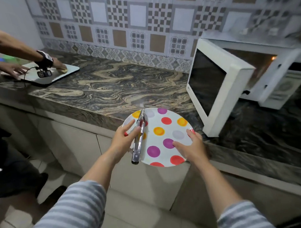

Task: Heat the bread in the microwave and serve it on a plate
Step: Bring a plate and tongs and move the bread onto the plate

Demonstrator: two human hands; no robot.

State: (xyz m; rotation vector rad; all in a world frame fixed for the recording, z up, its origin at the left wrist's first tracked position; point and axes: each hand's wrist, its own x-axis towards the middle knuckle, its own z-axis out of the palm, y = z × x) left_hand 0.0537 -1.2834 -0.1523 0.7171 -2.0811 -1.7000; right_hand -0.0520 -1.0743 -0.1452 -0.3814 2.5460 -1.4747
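Observation:
A white plate (170,123) with coloured dots sticks out over the counter's front edge, with no bread on it. Closed metal tongs (139,139) lie across its left side, handle end toward me. My left hand (122,140) grips the plate's left rim, thumb on top and a finger against the tongs. My right hand (190,146) holds the right rim with its fingers spread on the plate's surface. The white microwave (278,81) stands at the right with its door (216,89) swung wide open just beyond the plate. Its lit cavity is only partly visible, and I see no bread in it.
The marbled stone counter (112,87) runs along a tiled wall. At the far left, another person's hands (58,65) rest on a white board (48,75), touching a small pale yellow piece (65,70). Cabinet fronts and tiled floor lie below.

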